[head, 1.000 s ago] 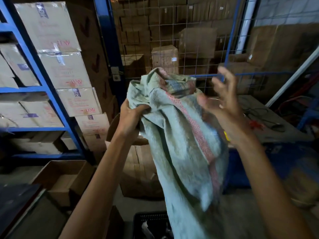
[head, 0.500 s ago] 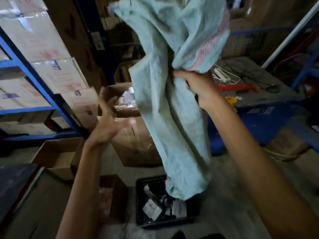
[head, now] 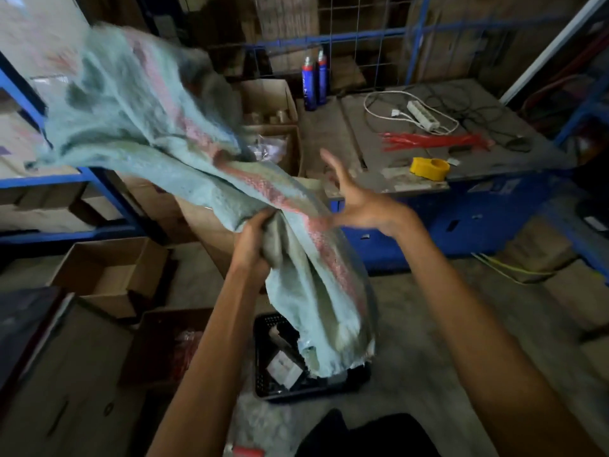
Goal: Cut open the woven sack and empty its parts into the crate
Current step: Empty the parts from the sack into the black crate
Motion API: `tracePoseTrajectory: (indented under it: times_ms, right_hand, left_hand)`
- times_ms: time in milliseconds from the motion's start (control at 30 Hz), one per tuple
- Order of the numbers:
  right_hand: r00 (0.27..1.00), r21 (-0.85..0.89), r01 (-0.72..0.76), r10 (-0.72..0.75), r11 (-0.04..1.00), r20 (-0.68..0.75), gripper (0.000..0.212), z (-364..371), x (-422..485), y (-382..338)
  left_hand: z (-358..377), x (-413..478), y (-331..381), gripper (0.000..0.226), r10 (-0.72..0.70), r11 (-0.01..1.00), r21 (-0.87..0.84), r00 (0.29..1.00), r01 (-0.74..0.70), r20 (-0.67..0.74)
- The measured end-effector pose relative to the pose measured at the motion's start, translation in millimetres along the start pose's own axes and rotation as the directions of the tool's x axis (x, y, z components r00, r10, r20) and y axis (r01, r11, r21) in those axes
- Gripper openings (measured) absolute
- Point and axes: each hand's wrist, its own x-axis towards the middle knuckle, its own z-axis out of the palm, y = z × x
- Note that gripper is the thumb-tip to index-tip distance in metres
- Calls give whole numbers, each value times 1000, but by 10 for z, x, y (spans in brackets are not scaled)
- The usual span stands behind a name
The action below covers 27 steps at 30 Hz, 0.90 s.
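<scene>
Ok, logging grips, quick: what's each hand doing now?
Left hand: closed on the sack.
Right hand: open, holding nothing.

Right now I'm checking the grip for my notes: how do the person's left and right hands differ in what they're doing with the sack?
The left hand is closed, gripping the bunched woven sack; the right hand is open, fingers spread, holding nothing. The left hand sits under the cloth's fold; the right hand is beside its red-striped edge. Both are raised above the black crate.
</scene>
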Motion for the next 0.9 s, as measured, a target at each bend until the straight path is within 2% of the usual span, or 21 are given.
tracePoseTrajectory:
  times_ms: [67, 100, 167, 233, 300, 367, 433, 500, 600, 700, 800, 867, 900]
  right_hand:
    - [979, -123, -126, 143, 984, 146, 141, 244, -94, 384]
    - [970, -137, -164, 185, 977, 156, 144, 419, -118, 522]
    - [979, -16, -179, 180, 984, 97, 140, 804, -125, 688]
    - [990, 160, -125, 133, 979, -41, 113, 1140, -29, 775]
    - [964, 285, -75, 143, 955, -224, 81, 1314, 93, 785]
    - [929, 304, -45, 152, 952, -338, 56, 1286, 183, 715]
    - [919, 247, -33, 126, 968, -373, 36, 1149, 201, 548]
    - [914, 198, -4, 84, 980, -398, 31, 994, 209, 365]
    - [890, 197, 72, 26, 978, -454, 38, 834, 214, 84]
    - [868, 192, 138, -26, 972, -496, 40, 624, 189, -343]
    - [856, 112, 206, -123, 972, -503, 34, 232, 199, -1000]
    - [873, -33, 187, -181, 982, -453, 28, 23, 212, -1398]
    - [890, -91, 160, -184, 983, -418, 26, -40, 244, -1500]
  left_hand:
    - [21, -41, 115, 18, 9, 1000, -18, 1000, -9, 23]
    - [63, -60, 153, 16, 22, 1000, -21, 1000, -21, 20]
    - [155, -119, 201, 18, 53, 998, -24, 998, -54, -17]
    - [237, -201, 233, 9, 126, 991, -44, 989, -130, -80]
    - [289, -292, 284, 29, 149, 984, -83, 982, -159, -115]
    - [295, -362, 351, 42, 141, 980, -122, 984, -155, -113]
    - [300, -429, 459, 46, 138, 979, -137, 987, -149, -85]
    - [334, -492, 590, 48, 166, 972, -156, 983, -176, -75]
    - [452, -609, 794, 48, 212, 956, -196, 976, -216, -42]
    - [582, -765, 1080, 32, 275, 935, -255, 958, -246, 85]
    - [575, -863, 1457, 28, 438, 850, -430, 863, -306, 252]
    - [487, -860, 1666, 31, 529, 799, -487, 798, -354, 288]
    - [431, -828, 1718, 33, 541, 800, -468, 790, -376, 288]
